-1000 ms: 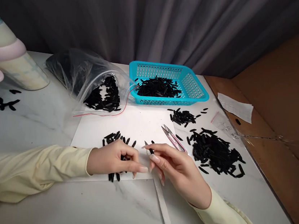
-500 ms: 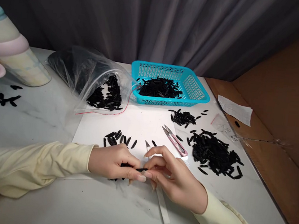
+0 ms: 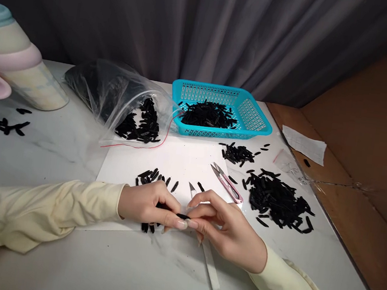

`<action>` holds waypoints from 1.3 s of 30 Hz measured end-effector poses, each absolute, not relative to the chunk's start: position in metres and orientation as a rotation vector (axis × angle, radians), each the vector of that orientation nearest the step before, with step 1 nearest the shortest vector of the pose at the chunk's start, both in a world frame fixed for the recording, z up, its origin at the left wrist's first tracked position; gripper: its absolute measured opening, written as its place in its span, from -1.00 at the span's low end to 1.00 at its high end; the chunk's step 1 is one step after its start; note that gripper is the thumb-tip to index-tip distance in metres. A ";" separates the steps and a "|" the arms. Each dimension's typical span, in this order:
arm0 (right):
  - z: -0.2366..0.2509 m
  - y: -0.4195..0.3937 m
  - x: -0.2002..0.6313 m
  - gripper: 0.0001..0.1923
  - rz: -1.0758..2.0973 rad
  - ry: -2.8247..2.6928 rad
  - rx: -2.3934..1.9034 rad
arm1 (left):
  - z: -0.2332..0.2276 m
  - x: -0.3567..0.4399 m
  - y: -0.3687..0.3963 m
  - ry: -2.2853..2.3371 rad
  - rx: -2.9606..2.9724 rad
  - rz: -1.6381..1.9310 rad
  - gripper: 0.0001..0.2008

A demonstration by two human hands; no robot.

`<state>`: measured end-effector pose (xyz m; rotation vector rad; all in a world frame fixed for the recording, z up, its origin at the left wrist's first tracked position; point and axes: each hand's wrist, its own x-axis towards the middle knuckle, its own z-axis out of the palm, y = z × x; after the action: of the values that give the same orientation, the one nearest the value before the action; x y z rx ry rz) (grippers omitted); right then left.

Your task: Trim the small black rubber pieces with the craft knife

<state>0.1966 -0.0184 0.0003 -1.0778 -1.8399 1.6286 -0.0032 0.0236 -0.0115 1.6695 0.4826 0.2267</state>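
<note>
My left hand [image 3: 150, 205] is closed, pinching a small, slender black piece [image 3: 182, 216] between thumb and fingers. My right hand [image 3: 222, 226] meets it at the other end, thumb and fingertips pressed to the same piece. What the pieces are made of I cannot tell. Beneath the hands lies a white sheet [image 3: 185, 155] with loose black pieces [image 3: 152, 175] on it, partly hidden by the left hand. A narrow white strip-like tool [image 3: 211, 269] with a dark pointed tip passes under the right hand.
Pink-handled thread snips [image 3: 227, 183] lie beyond the right hand, beside a large heap of black pieces [image 3: 278, 200]. A blue basket [image 3: 216, 132] and an open plastic bag [image 3: 115, 88], both with black pieces, stand behind. A pastel tumbler [image 3: 30, 66] is at left; cardboard [image 3: 370, 115] borders the right.
The hands stay together over the same spot, with slight finger shifts around the black piece. The whole view has moved a little; nothing on the table has visibly changed place.
</note>
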 end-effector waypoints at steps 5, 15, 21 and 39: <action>0.008 -0.012 0.206 -0.89 1.275 -2.075 -1.078 | -0.014 -0.005 0.024 0.517 1.637 0.263 -0.64; 0.003 -0.017 0.197 -0.55 0.100 -2.875 -1.526 | -0.014 -0.004 0.012 0.642 1.805 0.579 -0.62; 0.013 -0.010 0.205 -0.52 0.147 -2.972 -1.317 | -0.001 -0.007 0.014 0.616 1.889 0.707 -0.61; 0.041 0.050 0.205 -0.58 0.793 -2.360 -1.335 | 0.032 -0.015 0.013 0.589 1.869 0.785 -0.63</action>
<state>0.2051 0.0500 0.0410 -1.3349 -2.3600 0.7934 -0.0155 0.0134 0.0320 1.8689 0.5885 0.7853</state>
